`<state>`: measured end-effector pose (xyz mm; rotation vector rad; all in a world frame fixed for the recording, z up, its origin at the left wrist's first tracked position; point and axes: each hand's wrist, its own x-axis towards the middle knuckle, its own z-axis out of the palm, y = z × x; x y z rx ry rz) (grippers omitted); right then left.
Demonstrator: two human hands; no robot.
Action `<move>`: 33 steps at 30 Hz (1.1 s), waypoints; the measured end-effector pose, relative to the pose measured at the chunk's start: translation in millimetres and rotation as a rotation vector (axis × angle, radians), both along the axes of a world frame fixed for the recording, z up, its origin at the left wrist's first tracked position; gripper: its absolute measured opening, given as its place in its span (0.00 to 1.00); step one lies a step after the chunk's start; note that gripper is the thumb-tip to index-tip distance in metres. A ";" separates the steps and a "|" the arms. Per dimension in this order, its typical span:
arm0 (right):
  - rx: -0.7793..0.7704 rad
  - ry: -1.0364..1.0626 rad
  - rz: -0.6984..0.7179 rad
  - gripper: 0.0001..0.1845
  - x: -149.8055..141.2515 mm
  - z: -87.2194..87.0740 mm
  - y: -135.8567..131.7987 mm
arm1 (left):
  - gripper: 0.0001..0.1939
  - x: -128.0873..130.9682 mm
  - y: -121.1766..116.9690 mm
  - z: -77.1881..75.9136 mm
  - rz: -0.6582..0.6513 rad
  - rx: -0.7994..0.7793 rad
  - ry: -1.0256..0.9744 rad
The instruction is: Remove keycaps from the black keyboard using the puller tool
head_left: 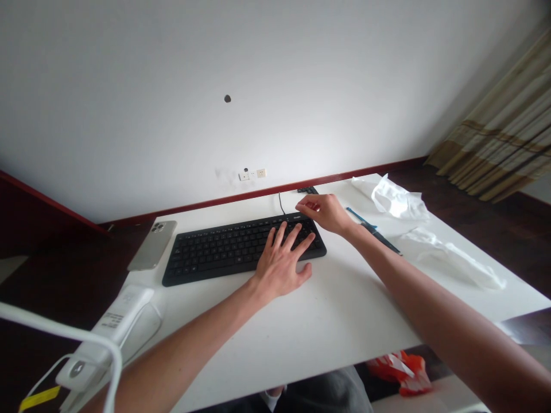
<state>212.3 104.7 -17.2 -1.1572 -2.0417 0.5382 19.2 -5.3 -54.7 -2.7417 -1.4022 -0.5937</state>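
Observation:
My left hand [279, 265] rests with its fingers spread on the right part of a black computer keyboard [228, 250]. My right hand [323, 212] reaches across from the right, and its fingertips are at the keyboard's upper right edge. Neither hand holds anything. A thin black cable [281, 202] runs from the keyboard's back edge towards a small black keypad-like object [307, 190], which is partly hidden behind my right hand. A dark blue pen-like tool [373, 230] lies just beyond my right wrist.
A silver smartphone [152, 245] lies left of the keyboard. A white power adapter [107, 327] with white cable [55, 328] sits at the near left corner. Crumpled white plastic [394, 199] and a white sheet [451, 258] lie on the white desk [336, 321]. An orange-red bag [400, 373] lies below.

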 end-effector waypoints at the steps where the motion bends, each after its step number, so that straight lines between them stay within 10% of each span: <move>1: -0.007 0.010 0.007 0.17 -1.1 -0.6 -0.2 | 0.37 -0.1 0.1 -0.3 -0.001 0.000 0.001; 23: -0.289 0.490 0.053 0.33 -23.3 -2.6 -4.9 | 0.36 -0.8 0.8 -7.2 0.004 0.009 0.002; 33: -0.630 0.932 0.358 0.30 -52.6 69.2 -9.4 | 0.36 -1.5 0.3 -3.2 0.014 -0.021 0.050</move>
